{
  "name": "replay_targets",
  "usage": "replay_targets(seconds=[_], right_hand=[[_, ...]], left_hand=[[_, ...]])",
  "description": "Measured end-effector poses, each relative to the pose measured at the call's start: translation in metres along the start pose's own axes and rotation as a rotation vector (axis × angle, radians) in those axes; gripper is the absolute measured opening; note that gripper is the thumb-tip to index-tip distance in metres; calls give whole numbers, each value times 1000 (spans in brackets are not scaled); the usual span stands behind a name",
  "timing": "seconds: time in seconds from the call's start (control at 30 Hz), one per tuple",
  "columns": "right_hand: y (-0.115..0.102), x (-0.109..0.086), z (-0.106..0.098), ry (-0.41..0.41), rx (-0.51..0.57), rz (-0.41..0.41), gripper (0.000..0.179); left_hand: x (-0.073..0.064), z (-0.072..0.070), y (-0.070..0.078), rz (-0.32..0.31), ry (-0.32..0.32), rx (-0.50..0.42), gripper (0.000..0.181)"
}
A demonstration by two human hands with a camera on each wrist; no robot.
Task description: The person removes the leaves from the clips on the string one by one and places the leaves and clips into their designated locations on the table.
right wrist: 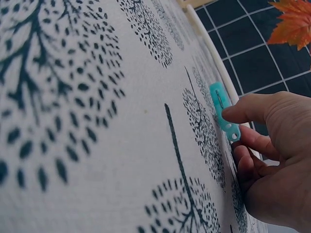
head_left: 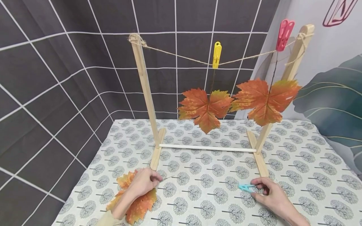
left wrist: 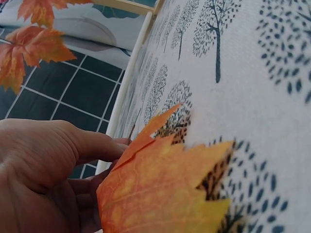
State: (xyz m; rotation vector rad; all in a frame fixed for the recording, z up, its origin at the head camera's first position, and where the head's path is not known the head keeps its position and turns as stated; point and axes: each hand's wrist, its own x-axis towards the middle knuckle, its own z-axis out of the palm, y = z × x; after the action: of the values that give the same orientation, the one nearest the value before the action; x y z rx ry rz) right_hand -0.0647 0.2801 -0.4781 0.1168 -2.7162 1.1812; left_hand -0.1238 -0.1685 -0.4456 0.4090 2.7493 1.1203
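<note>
Head view: pinching maple leaf (head_left: 142,205) by stem (head_left: 169,177) with left hand (head_left: 143,182), likely to let tip jut beyond fingertips; pinching turquoise clothespin (head_left: 245,188) with right hand (head_left: 270,194). Above both grips, see two hung leaves (head_left: 207,108) on twine (head_left: 181,56). Left wrist view: pinching close beside blade (left wrist: 160,194), perhaps to avoid crushing. Right wrist view: holding handle end (right wrist: 234,136), probably to leave clamping end (right wrist: 216,88) free, away from grip.
</note>
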Motion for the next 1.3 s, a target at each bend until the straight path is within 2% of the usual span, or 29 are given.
replay_targets(seconds=[0.37,0.57,0.7,0.8,1.0,1.2,1.3], right_hand=[[-2,0,-2,-24,28,30,38],[-5,2,-8,-101,101,98,36],[-8,7,-16,-173,110,135,34],[-10,11,-22,-174,93,131,33],[-23,23,-34,-119,102,46,29],[-39,41,-46,-85,142,-169,24],[-49,49,-53,-89,170,-232,25]], left_hand=[[0,2,-4,22,9,-24,21],[2,2,-7,13,6,-41,17],[3,1,-8,19,43,-39,15],[5,0,-6,41,97,-31,13],[11,-7,10,111,178,-63,13],[23,-13,30,145,266,-181,19],[30,-16,43,175,327,-226,21]])
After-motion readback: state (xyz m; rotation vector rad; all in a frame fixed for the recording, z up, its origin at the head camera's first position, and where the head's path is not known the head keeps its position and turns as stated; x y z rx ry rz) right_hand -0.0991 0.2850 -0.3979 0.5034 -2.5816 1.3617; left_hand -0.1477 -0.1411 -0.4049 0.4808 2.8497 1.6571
